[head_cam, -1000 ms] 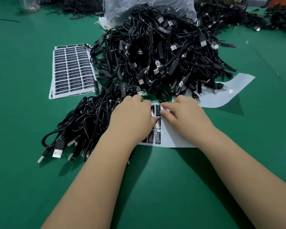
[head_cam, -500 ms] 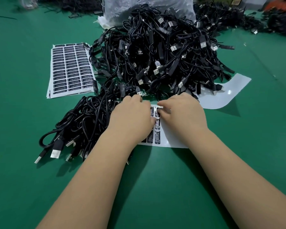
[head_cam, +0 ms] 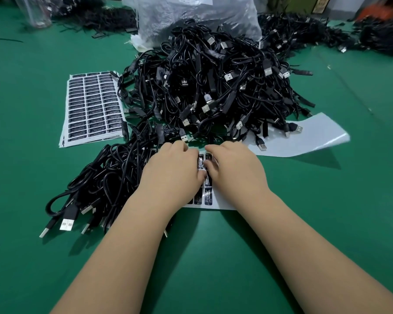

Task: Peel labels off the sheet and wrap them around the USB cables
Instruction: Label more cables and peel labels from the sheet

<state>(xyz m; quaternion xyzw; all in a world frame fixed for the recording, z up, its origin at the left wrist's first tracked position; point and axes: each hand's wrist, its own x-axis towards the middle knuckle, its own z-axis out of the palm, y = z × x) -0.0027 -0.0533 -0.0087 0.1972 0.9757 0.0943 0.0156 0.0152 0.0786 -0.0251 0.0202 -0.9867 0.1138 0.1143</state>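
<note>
Both your hands meet over the label sheet (head_cam: pixel 222 200) at six o'clock of the USB cables (head_cam: pixel 213 87): left hand (head_cam: pixel 173 171) pressing flat, right hand (head_cam: pixel 234 168) nearer, fingertips seemingly pinching a label (head_cam: pixel 200 163) whose long axis runs twelve-to-six.

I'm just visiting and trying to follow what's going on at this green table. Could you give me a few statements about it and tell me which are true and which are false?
1. Both hands are over the label sheet nearest the person. True: the left hand and right hand meet over the nearly used label sheet.
2. The full label sheet lies to the right of the cable pile. False: the full label sheet lies left of the pile of USB cables.
3. A clear plastic bag sits behind the pile. True: the plastic bag is there.
4. The table is red. False: the table is green.
5. The nearest sheet is still full of labels. False: most of it is bare backing.
</note>
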